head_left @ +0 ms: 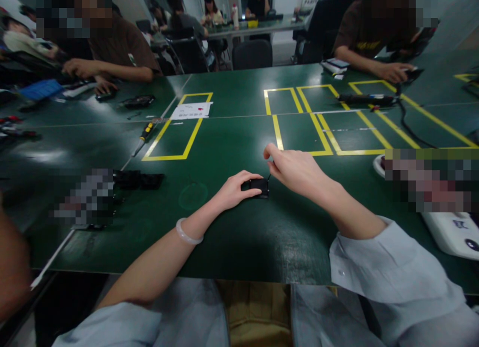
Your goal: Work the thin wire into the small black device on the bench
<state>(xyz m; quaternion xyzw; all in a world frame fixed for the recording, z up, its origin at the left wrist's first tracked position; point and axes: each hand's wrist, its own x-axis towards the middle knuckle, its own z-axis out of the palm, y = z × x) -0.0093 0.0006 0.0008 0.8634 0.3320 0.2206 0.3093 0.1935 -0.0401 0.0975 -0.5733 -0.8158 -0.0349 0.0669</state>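
A small black box-shaped part (pixel 263 188) rests on the green table in front of me. My left hand (pixel 241 188) is closed around its left side, thumb and fingers gripping it. Just to the right and slightly above is my right hand (pixel 295 170), with its fingers curled in and index finger bent. A thin dark piece (pixel 269 177) shows between the black part and the underside of my right hand. Whether it belongs to the part or sits in my fingers is hidden.
Black parts (pixel 138 180) lie to my left on the green table (pixel 232 247). Farther off are a yellow-black screwdriver (pixel 147 131), a paper label (pixel 192 110) and yellow tape outlines (pixel 164 158). A black corded tool (pixel 366 99) lies at right, a white object (pixel 451 237) nearer. Co-workers sit opposite.
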